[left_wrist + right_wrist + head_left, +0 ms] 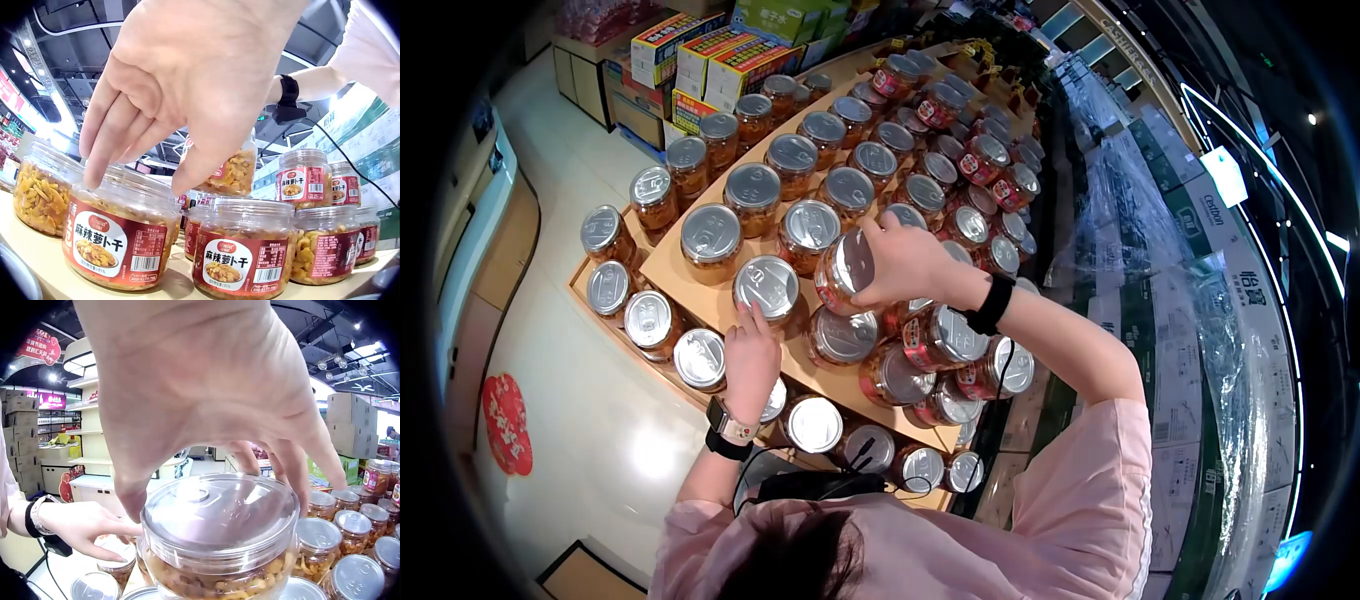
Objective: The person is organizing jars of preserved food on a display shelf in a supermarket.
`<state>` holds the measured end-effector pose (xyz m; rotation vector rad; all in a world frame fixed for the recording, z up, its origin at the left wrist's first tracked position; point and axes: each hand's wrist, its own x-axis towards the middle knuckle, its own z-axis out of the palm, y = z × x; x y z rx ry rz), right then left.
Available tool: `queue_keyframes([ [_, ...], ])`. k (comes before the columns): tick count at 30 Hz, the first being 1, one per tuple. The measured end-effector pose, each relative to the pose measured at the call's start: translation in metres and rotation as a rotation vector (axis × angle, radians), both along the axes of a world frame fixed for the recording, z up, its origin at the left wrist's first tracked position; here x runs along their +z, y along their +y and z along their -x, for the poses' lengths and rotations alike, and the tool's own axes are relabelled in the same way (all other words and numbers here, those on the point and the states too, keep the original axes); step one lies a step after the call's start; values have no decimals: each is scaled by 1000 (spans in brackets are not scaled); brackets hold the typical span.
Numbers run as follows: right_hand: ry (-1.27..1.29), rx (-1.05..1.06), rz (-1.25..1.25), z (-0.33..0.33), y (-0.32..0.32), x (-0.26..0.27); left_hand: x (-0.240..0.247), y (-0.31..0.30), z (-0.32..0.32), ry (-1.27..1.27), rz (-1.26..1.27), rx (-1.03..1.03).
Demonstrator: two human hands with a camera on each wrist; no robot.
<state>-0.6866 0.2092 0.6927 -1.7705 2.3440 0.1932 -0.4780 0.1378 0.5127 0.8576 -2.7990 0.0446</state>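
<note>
My right hand (pixel 910 258) grips a clear jar of spicy dried radish (pixel 838 280) from above, its thumb and fingers around the sides of the silver lid. In the right wrist view the held jar (pixel 219 534) fills the foreground, yellowish pieces showing through its wall. My left hand (pixel 752 362) reaches forward with fairly straight fingers, the tips at the lid of a standing jar (pixel 766 283). Seen from the left wrist, that hand (pixel 187 81) hangs over a red-labelled jar (pixel 122 240), and a second such jar (pixel 244 250) stands beside it.
Rows of similar jars (pixel 752 190) cover a stepped wooden display (pixel 690 270), some stacked at the right. Yellow-and-white boxes (pixel 745 75) stand beyond its far end. Plastic-wrapped cartons (pixel 1160 300) line the right side. Pale floor (pixel 590 400) lies to the left.
</note>
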Motion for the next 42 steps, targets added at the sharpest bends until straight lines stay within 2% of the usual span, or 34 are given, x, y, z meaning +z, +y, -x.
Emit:
queue_keyframes([
  [7,-20,-93,-35,5,-21,-20,6,-4,-2,72,-47,-25],
  [18,-14,-36,79,2,-30,-24,1,-4,1,100,-21,-28],
  [21,-8,-20,75,1,-35,-25,-2,-4,3,192,-48,-23],
  [27,-23,12,8,1,-31,-18,2,-4,3,59,55,-36],
  [34,-106,-6,70,-13,-19,-32,8,-2,7,68,19,-5],
  [37,-136,-23,-22,-12,-17,-22,2,-2,7,77,18,0],
  [40,-60,16,-87,-11,-13,-17,0,-3,7,91,-22,5],
  [42,-183,-83,-74,-6,-10,-5,5,-4,6,85,-58,5],
])
